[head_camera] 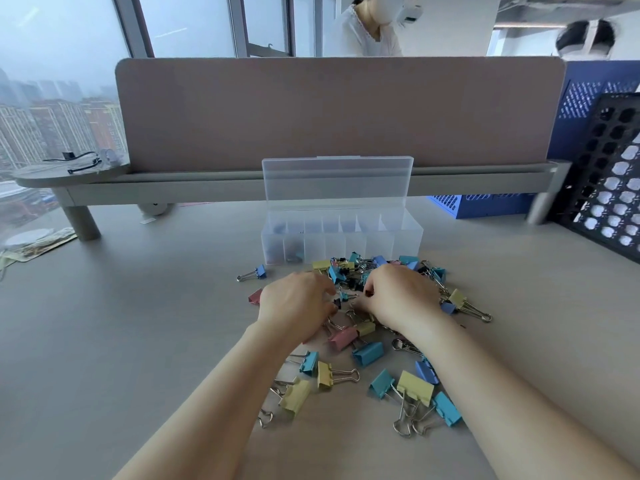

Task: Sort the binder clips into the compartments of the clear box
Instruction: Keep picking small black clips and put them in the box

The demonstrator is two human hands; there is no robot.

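Binder clips (360, 344) heaped on the counter (138, 323), clear box (341, 233) just behind.
Both hands, left (298, 303) and right (398, 296), dig in with curled fingers; grip's hidden, can't tell. Tangled wire handles could drag extra clips into the wrong compartment.

Grey desk (138, 323) bears clear box (341, 242) (lid up), binder clips (367, 353).

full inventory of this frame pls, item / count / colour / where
binder clips: dozens, blue, yellow, pink, black; loose pile on desk before the box
clear box: one, lid open; behind the pile, a few dark clips in its left compartments
desk: one, grey
divider panel: one, pinkish; behind the box
perforated racks: two, blue and black; far right
people: two, partly seen beyond the divider
left hand: in the pile, grip unclear
right hand: in the pile, grip unclear
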